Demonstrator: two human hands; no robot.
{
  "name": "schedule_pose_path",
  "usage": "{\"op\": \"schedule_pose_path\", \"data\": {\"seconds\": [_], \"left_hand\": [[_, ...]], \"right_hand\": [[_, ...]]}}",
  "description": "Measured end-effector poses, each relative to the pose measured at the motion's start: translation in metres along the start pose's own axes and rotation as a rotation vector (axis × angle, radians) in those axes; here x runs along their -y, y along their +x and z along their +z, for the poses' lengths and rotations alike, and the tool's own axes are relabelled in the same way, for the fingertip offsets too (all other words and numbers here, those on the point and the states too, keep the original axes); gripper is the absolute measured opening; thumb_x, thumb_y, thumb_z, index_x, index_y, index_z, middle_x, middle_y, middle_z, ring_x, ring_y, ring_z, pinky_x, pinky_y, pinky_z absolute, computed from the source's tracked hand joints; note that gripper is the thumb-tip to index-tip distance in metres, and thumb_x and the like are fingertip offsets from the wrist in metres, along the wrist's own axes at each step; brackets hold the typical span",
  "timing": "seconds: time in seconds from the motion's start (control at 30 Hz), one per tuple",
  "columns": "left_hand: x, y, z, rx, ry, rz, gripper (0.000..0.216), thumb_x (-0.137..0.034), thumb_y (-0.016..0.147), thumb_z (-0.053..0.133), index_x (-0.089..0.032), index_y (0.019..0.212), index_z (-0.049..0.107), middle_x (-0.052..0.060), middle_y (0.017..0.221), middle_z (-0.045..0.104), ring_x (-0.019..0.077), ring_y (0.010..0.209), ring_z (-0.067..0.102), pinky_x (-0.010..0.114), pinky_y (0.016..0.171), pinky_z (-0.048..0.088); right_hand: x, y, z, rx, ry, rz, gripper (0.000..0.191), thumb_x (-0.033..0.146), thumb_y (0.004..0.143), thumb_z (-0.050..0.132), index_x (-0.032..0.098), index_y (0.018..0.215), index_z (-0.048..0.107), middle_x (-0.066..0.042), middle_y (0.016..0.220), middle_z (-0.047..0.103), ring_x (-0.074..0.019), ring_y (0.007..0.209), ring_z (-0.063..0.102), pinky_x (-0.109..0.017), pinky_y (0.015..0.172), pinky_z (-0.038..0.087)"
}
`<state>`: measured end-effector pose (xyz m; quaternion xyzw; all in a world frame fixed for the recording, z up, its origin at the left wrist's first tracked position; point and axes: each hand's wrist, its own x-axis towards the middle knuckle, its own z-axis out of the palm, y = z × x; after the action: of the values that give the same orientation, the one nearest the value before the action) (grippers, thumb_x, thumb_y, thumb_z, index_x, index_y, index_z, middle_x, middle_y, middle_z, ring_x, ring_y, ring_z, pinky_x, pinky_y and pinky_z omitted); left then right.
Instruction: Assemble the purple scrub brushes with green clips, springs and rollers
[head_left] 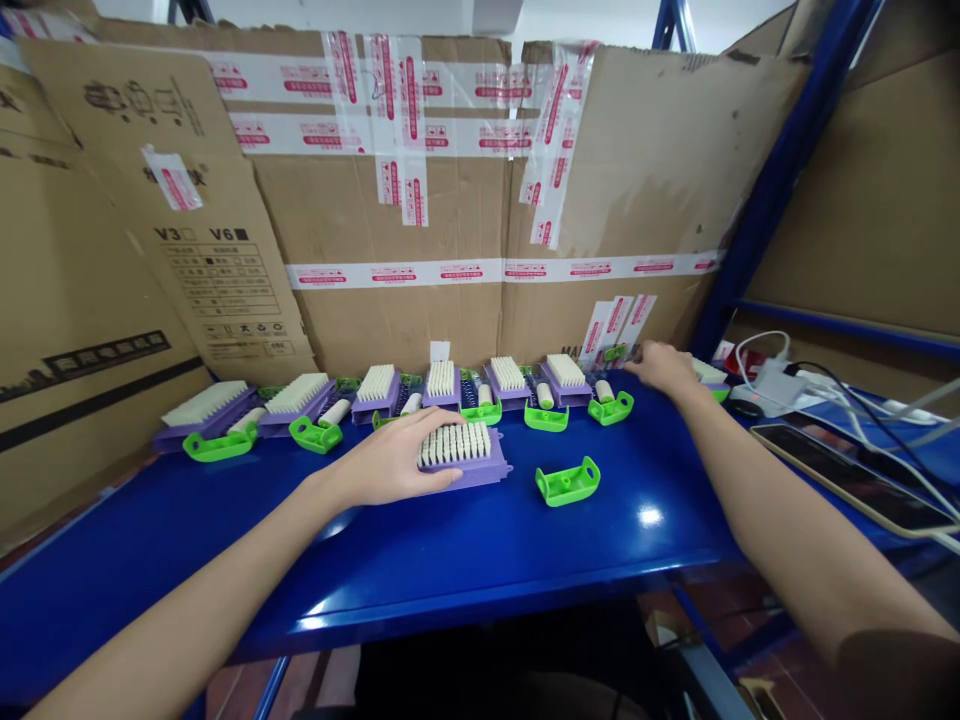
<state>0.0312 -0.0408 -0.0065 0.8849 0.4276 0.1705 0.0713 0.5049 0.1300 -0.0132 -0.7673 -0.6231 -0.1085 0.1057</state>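
Observation:
My left hand (401, 455) is closed around the sides of a purple brush block (472, 465) with cream bristles facing up, on the blue tabletop. Just right of it lies a loose bright green curved end piece (568, 483). At the far right end of the row, my right hand (664, 368) reaches down with curled fingers beside a small green part (615, 352). Whatever its fingertips hold is hidden. Beyond this hand another cream-bristled brush block (709, 373) partly shows.
Along the back stand several purple brush blocks (375, 388), with white rollers (545, 396) and green end pieces (546, 418) between them. Taped cardboard (390, 240) walls the rear. A phone (855, 478) and a charger with cables (776, 385) lie at right, near a blue post (780, 190).

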Motion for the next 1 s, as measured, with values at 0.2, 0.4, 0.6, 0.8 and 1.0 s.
{"op": "schedule_pose_path", "data": {"seconds": [0.2, 0.4, 0.6, 0.8, 1.0], "left_hand": [[0.004, 0.001, 0.001, -0.003, -0.012, -0.018, 0.069, -0.064, 0.091, 0.072, -0.027, 0.148, 0.059, 0.011, 0.148, 0.067, 0.0377, 0.131, 0.067, 0.055, 0.111, 0.054], [0.007, 0.000, -0.007, 0.018, -0.010, -0.066, 0.074, -0.067, 0.090, 0.071, -0.028, 0.151, 0.058, 0.012, 0.151, 0.066, 0.0380, 0.129, 0.068, 0.053, 0.111, 0.053], [0.023, -0.001, -0.021, 0.063, -0.033, -0.121, 0.071, -0.063, 0.085, 0.079, -0.028, 0.145, 0.062, 0.010, 0.147, 0.069, 0.0358, 0.132, 0.067, 0.049, 0.112, 0.052], [0.036, -0.005, -0.031, 0.137, -0.064, -0.169, 0.073, -0.063, 0.081, 0.083, -0.026, 0.141, 0.065, 0.010, 0.146, 0.070, 0.0343, 0.133, 0.067, 0.045, 0.113, 0.051], [0.035, -0.007, -0.035, 0.173, -0.031, -0.220, 0.078, -0.066, 0.080, 0.083, -0.024, 0.143, 0.065, 0.011, 0.148, 0.068, 0.0349, 0.134, 0.065, 0.042, 0.113, 0.051]], "right_hand": [[0.009, -0.013, -0.039, -0.178, 0.090, -0.033, 0.035, 0.047, 0.099, 0.060, 0.017, 0.113, 0.071, -0.023, 0.125, 0.077, -0.0420, 0.118, 0.071, -0.048, 0.094, 0.048], [0.053, -0.057, -0.082, -0.125, 0.472, -0.396, 0.020, 0.036, 0.088, 0.067, 0.021, 0.101, 0.071, -0.009, 0.101, 0.080, -0.0295, 0.095, 0.072, -0.038, 0.085, 0.050], [0.104, -0.120, -0.090, 0.286, 0.844, -0.906, 0.023, 0.039, 0.091, 0.070, 0.021, 0.104, 0.069, -0.004, 0.099, 0.075, -0.0209, 0.088, 0.066, -0.034, 0.082, 0.052], [0.130, -0.141, -0.072, 0.535, 0.821, -1.018, 0.021, 0.033, 0.090, 0.074, 0.020, 0.105, 0.070, -0.004, 0.106, 0.076, -0.0186, 0.090, 0.067, -0.033, 0.081, 0.053], [0.135, -0.142, -0.059, 0.608, 0.687, -1.007, 0.023, 0.033, 0.091, 0.076, 0.017, 0.108, 0.073, -0.007, 0.107, 0.078, -0.0193, 0.088, 0.067, -0.033, 0.076, 0.051]]}}
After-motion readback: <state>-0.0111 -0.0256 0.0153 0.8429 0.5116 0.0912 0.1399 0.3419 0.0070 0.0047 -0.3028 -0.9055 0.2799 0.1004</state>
